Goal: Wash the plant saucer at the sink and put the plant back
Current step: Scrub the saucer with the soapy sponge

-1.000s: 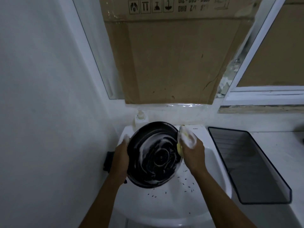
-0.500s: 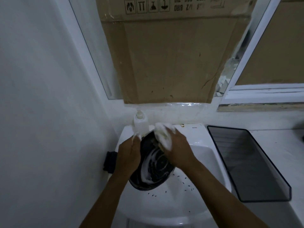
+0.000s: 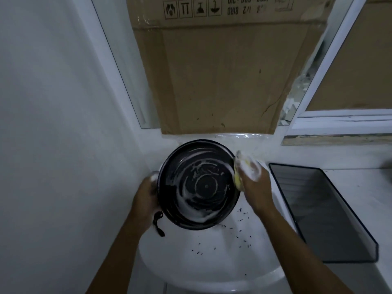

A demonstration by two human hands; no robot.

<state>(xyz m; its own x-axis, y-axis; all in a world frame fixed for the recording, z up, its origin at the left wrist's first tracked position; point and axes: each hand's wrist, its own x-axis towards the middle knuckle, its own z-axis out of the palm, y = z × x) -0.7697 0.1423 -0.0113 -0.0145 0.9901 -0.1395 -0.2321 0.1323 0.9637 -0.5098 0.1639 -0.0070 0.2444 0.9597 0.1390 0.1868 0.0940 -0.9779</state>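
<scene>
A round black plant saucer, streaked with white soap foam, is tilted up over the white sink with its inside facing me. My left hand grips its left rim. My right hand holds a yellow sponge covered in suds against the saucer's right rim. The plant is not in view.
Dark specks of dirt lie in the sink basin. A black rectangular tray sits on the white counter to the right. A cardboard box leans against the window behind the sink. A white wall stands close on the left.
The saucer has turned from nearly edge-on back to facing me. My right hand with the sponge has moved from the saucer's top over to its right rim.
</scene>
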